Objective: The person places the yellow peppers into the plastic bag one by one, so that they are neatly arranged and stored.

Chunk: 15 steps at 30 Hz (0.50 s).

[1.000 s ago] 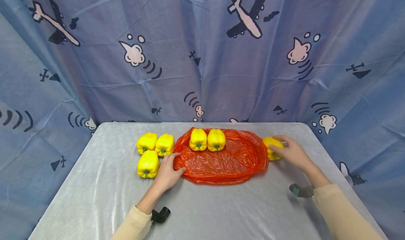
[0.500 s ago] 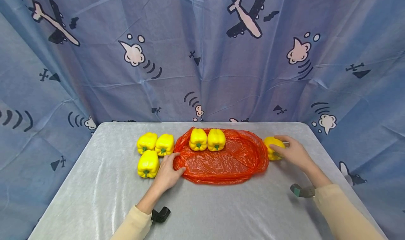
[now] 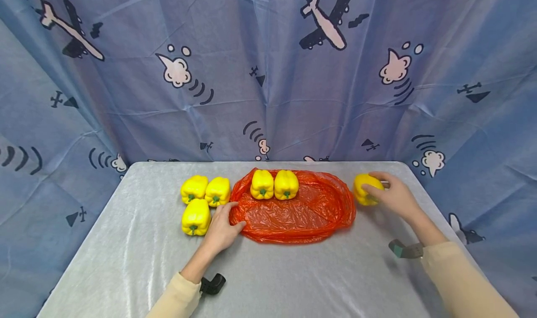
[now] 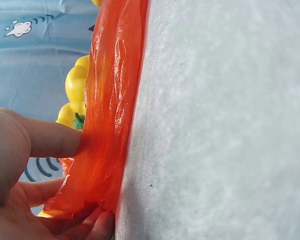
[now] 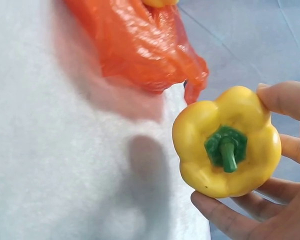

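Note:
My right hand grips a yellow bell pepper beside the right end of a red plastic bag. In the right wrist view the held pepper shows its green stem, with thumb and fingers around its side and its shadow apart on the table. My left hand holds the bag's left end; in the left wrist view the thumb lies against the red plastic and the other fingers reach under its edge. Two yellow peppers, one left and one right, sit upright inside the bag along its back.
Three more yellow peppers stand left of the bag: one at the back, one beside it and one in front. The pale grey table meets a blue patterned curtain behind and at both sides.
My right hand has lifted the yellow pepper from the table, slightly up and away from the bag's right end. My left hand and the bag have stayed in place.

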Motion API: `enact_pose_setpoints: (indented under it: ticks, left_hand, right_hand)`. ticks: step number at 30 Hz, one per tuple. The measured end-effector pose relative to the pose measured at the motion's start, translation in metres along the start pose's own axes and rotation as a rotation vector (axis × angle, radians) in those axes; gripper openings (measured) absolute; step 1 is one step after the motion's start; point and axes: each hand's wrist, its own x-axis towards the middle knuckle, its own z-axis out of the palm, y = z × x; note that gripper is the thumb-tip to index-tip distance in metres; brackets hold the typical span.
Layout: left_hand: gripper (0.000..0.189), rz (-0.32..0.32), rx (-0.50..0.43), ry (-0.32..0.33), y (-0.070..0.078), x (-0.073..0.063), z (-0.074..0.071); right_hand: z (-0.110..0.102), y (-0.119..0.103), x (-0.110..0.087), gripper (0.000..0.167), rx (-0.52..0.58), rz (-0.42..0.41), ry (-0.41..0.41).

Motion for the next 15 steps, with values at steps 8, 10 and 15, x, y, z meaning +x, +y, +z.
enact_pose_setpoints:
  ticks: [8, 10, 15]
  left_hand:
    - [0.057, -0.002, -0.003, -0.004, -0.001, 0.0, 0.001]
    - [0.057, -0.002, -0.004, -0.004, -0.001, 0.0, 0.001]
    - [0.058, -0.004, -0.006, -0.009, -0.001, 0.0, 0.0]
  right_hand:
    - [-0.01, -0.02, -0.003, 0.076, 0.013, -0.021, 0.045]
    - [-0.011, -0.024, -0.003, 0.077, 0.008, -0.022, 0.048]
    - [-0.013, -0.037, -0.004, 0.077, -0.01, -0.043, 0.067]
